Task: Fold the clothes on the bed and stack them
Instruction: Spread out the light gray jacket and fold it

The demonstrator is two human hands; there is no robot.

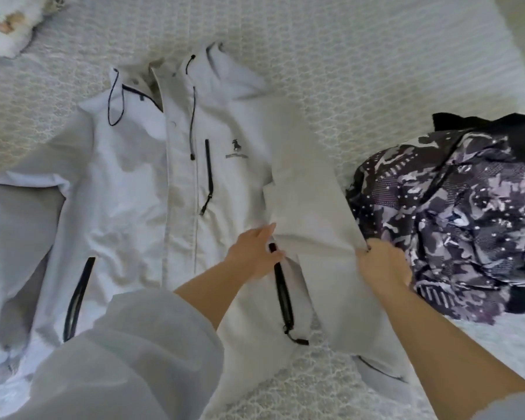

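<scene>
The cuff end of a smooth white sleeve (308, 204) is pinched by the curled fingers of the right hand (384, 263). The left hand (255, 256) is laid flat, fingers straight, on the white jacket (134, 189), by a black pocket zip (282, 294). The jacket is spread front-up on the bumpy, patterned bed cover (361, 71). A crumpled purple patterned garment (455, 213) is heaped just beside it, on the right.
</scene>
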